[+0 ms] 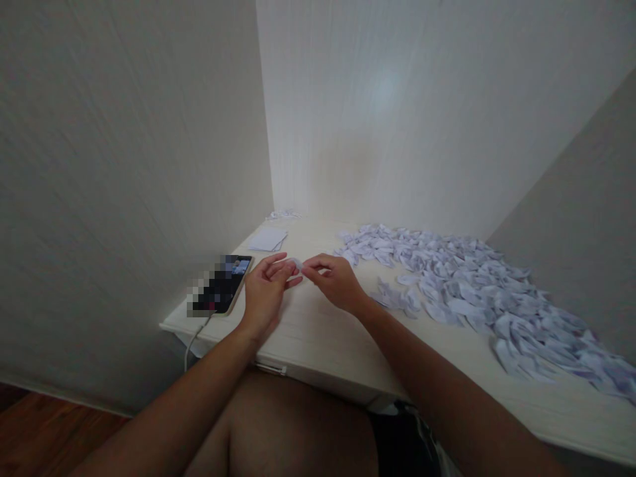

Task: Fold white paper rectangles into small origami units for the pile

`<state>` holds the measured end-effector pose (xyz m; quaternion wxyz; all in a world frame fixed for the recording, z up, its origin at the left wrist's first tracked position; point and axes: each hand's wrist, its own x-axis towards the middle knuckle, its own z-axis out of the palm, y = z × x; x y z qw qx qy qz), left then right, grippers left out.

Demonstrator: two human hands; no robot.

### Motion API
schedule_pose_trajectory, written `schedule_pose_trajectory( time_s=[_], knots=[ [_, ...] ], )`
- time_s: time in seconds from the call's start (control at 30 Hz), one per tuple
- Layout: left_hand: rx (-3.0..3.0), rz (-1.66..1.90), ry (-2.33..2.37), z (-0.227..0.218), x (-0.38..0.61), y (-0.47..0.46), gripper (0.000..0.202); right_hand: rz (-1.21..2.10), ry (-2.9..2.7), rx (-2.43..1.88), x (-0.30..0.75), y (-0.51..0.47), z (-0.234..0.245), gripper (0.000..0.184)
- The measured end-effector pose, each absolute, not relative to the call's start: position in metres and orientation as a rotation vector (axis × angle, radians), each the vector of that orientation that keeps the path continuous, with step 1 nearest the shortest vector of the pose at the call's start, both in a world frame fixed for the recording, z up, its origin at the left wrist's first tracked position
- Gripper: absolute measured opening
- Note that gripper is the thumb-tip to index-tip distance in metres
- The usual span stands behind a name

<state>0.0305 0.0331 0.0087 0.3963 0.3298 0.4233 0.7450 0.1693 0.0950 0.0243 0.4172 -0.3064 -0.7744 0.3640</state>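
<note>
Over the white table (318, 341), my left hand (268, 285) pinches a small white piece of paper (297, 264) between thumb and fingers. My right hand (334, 278) meets it from the other side, thumb and forefinger closed at the paper's right edge. Most of the paper is covered by the fingers, so its exact fold cannot be made out. To the right of my right hand lie a few folded white paper pieces (397, 297), and beyond them spreads a large heap of similar folded papers (462, 285).
A stack of flat white paper sheets (267, 238) lies behind my left hand. Left of that hand is a phone (223, 286) with a white cable (191, 344) hanging over the table edge. Small paper scraps (283, 214) sit in the back corner. Walls (348, 99) enclose the table.
</note>
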Motion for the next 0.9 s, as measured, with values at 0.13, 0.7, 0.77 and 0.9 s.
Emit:
schedule_pose_trajectory(
  time_s=[0.13,0.7,0.77,0.9],
  knots=[
    [0.782,1.862,0.994,0.011,0.031,0.032,0.046,1.010,-1.927,-0.713,0.170,0.094,0.024,0.014],
    [0.952,1.723,0.974,0.007,0.016,0.033,0.041,1.360,-1.785,-0.646,0.173,0.099,0.026,0.039],
    [0.952,1.724,0.983,0.009,0.016,0.034,0.039,1.393,-1.775,-0.657,0.172,0.098,0.026,0.038],
    [0.925,1.771,1.097,0.010,0.013,0.036,0.031,1.386,-1.753,-0.707,0.172,0.098,0.026,0.029]
  ],
)
